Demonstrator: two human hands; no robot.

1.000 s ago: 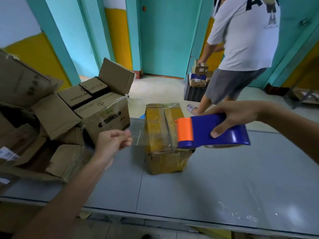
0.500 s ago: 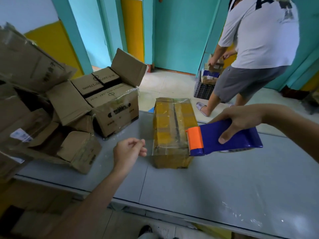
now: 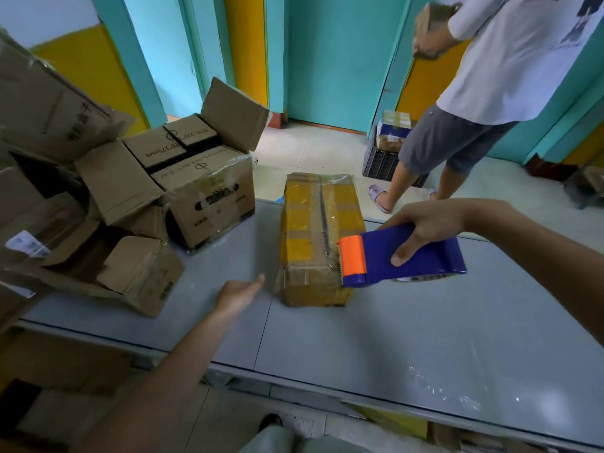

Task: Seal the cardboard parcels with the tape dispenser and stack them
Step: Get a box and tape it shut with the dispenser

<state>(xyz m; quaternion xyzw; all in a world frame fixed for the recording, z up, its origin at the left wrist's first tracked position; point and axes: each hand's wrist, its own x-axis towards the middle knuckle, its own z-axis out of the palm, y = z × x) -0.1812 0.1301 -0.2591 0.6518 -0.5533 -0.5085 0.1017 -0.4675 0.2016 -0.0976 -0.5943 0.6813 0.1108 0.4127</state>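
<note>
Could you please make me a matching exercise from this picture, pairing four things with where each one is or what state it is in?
Things:
1. tape dispenser
2. parcel
3. left hand
4. crate

Places or states:
A. on the floor
B. gripped by the right hand
C. lying on the table
D. empty, fingers stretched out

Pairs: 1-B, 2-C, 3-D, 4-A.
</note>
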